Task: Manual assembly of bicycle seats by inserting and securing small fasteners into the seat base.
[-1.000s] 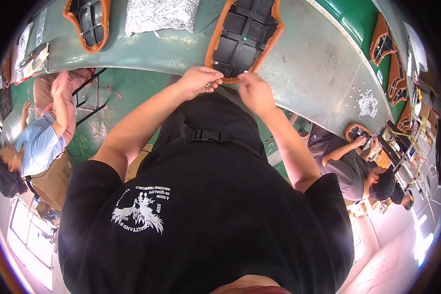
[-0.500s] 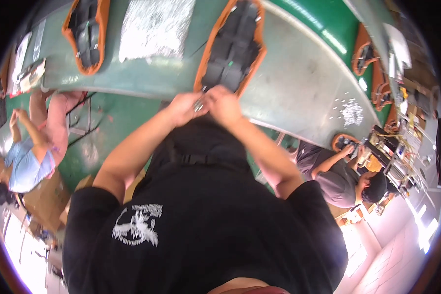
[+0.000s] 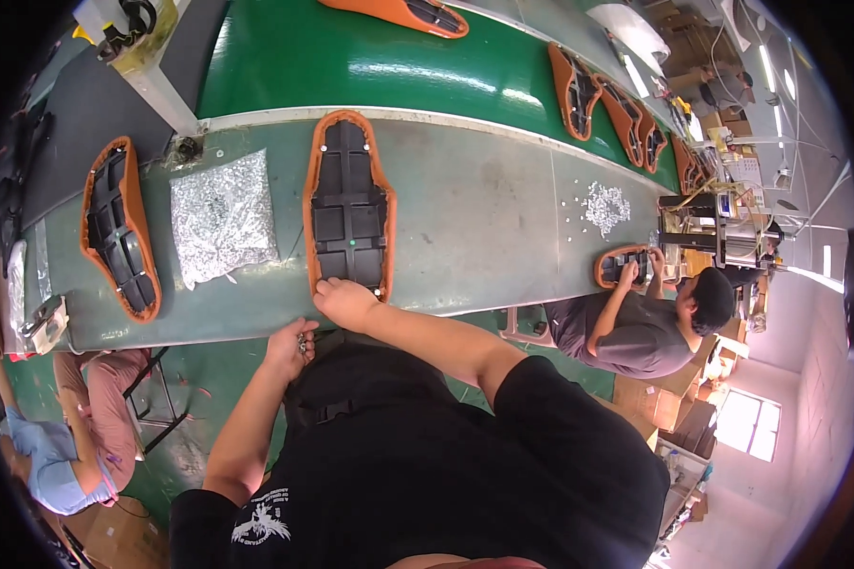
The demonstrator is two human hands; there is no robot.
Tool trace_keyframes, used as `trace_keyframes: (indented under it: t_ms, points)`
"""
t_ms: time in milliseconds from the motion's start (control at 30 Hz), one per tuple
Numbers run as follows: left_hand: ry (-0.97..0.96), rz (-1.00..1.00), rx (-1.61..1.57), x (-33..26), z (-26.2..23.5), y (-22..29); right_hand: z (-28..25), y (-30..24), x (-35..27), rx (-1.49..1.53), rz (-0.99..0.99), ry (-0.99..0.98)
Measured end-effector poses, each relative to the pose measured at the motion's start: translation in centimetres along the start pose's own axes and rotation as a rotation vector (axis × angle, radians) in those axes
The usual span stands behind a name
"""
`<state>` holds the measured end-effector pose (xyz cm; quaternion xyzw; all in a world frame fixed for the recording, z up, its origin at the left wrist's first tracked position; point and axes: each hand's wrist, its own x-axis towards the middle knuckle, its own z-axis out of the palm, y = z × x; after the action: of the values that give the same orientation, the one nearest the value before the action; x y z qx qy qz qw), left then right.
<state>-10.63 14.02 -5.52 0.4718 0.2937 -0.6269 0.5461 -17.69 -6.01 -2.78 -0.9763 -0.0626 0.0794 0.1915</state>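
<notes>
A long, padded panel with an orange rim and a black ribbed plastic inside (image 3: pixel 351 223) lies on the table in front of me, small white clips along its edge. My right hand (image 3: pixel 346 303) rests at its near end, fingers closed together against the lower left rim; what they pinch is hidden. Lower and to the left, just off the table's near edge, my left hand (image 3: pixel 291 348) is curled around several small shiny metal pieces (image 3: pixel 303 342).
A clear bag of small silvery pieces (image 3: pixel 223 218) and a second orange panel (image 3: pixel 120 228) lie to the left. Loose pieces (image 3: pixel 603 209) are spread at the right, near a seated co-worker (image 3: pixel 626 318). More panels (image 3: pixel 576 92) lie on the green surface beyond.
My hands were together at the panel's near end. Now the left hand has moved down and left, while the right touches the panel's lower left rim. The view has shifted, showing more table.
</notes>
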Motion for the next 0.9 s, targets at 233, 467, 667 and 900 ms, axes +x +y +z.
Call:
trace_keyframes:
  t_ms: [233,467,667,900]
  points:
    - [0.019,-0.007,0.023,-0.2,0.4,1.1,-0.9,0.2,0.2,-0.112,-0.083,-0.060]
    - [-0.041,-0.013,0.002,0.0,0.2,0.7,-1.7,-0.5,2.6,-0.138,-0.065,-0.232]
    - [-0.007,0.004,-0.021,-0.4,-0.9,0.4,-2.4,-0.4,3.4,-0.182,-0.099,-0.396]
    - [-0.003,0.048,-0.064,-1.3,-2.3,1.1,-5.4,-1.8,5.1,-0.135,0.119,-0.548]
